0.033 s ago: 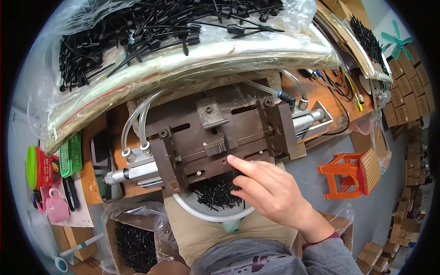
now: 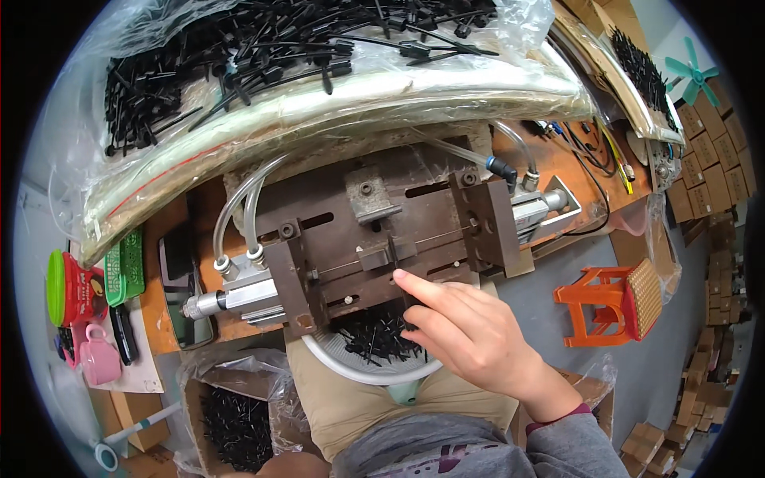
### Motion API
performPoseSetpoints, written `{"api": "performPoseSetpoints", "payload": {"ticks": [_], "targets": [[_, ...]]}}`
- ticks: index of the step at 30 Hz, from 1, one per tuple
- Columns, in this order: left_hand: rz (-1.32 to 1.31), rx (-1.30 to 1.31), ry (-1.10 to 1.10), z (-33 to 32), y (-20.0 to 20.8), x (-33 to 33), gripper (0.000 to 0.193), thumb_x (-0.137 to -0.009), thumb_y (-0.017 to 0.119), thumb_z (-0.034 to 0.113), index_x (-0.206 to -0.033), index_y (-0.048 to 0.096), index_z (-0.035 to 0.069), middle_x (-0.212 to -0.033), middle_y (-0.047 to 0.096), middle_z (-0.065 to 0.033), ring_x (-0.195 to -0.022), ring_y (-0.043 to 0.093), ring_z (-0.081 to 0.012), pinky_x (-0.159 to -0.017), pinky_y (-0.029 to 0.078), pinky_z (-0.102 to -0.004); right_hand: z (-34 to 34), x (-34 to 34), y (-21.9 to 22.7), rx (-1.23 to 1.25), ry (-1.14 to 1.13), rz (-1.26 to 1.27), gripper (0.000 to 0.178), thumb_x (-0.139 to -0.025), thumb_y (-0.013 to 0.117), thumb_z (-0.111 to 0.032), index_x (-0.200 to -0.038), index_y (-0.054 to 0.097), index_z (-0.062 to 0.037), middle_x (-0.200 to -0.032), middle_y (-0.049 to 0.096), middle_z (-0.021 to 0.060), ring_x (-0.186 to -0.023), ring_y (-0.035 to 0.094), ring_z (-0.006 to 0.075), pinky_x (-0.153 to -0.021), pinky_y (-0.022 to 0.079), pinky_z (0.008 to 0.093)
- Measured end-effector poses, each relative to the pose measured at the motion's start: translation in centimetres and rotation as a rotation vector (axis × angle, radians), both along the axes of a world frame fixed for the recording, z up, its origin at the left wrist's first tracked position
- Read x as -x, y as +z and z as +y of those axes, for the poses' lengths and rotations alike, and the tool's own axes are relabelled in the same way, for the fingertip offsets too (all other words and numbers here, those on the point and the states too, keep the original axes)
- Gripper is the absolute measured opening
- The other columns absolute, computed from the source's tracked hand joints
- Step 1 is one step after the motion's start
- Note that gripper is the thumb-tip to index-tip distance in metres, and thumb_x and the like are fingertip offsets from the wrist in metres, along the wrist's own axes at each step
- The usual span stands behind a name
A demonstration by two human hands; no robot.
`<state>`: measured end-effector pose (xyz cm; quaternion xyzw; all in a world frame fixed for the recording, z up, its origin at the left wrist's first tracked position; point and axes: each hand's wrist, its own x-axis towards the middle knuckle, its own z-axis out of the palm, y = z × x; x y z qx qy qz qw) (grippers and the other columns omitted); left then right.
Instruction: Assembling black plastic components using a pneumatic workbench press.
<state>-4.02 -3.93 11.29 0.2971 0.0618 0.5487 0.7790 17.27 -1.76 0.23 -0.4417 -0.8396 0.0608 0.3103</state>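
In the head view, the right hand (image 2: 478, 342) reaches over the front edge of the brown metal fixture (image 2: 339, 235), which stands at the near edge of the worktop (image 2: 554, 165). Its index finger is stretched forward and the other visible fingers curl under. They look closed around a slender black part (image 2: 394, 255), whose far end reaches the small metal block (image 2: 372, 257) at the fixture's middle; the thumb is hidden. Only a rounded bit of what seems the left hand (image 2: 291, 467) shows, so its grip cannot be told. A pale basin (image 2: 319, 352) of black pieces sits below the fixture's front edge. Handling this well probably calls for light index pressure, the part straight, and fingertips short of the block.
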Motion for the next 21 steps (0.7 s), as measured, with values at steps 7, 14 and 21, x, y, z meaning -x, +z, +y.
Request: {"api": "performPoseSetpoints", "payload": {"ticks": [7,14,21], "targets": [[-0.013,-0.067,0.113,-1.2,0.7,0.0,0.022,-0.091,0.066,0.007,-0.072,0.058,0.014,-0.084,0.056,0.0026,-0.075,0.053,-0.0109,-0.064,0.043,-0.0227,0.9,1.6,0.2,0.0,0.023,-0.108,0.024,-0.072,0.064,-0.008,-0.094,0.062,0.0015,-0.123,0.063,0.0217,-0.082,0.065,0.0197,-0.073,0.053,0.0304],[-0.076,-0.1,0.046,-1.0,-0.6,2.3,0.015,-0.092,0.062,0.007,-0.08,0.063,0.015,-0.087,0.055,0.0005,-0.076,0.051,-0.0145,-0.062,0.044,-0.0259,0.9,0.8,-0.1,-0.114,-0.031,-0.056,0.023,-0.071,0.064,-0.008,-0.092,0.062,0.0027,-0.121,0.063,0.0231,-0.089,0.065,0.0222,-0.073,0.053,0.0293],[-0.294,-0.716,-0.199,2.6,-3.4,1.1,0.025,-0.098,0.048,0.007,-0.081,0.063,0.018,-0.076,0.057,0.0013,-0.06,0.052,-0.012,-0.053,0.045,-0.0266,1.3,0.6,-0.3,-0.105,-0.042,-0.052,0.02,-0.074,0.064,-0.009,-0.091,0.062,0.0015,-0.12,0.065,0.0225,-0.082,0.066,0.0194,-0.07,0.051,0.0291]]}}
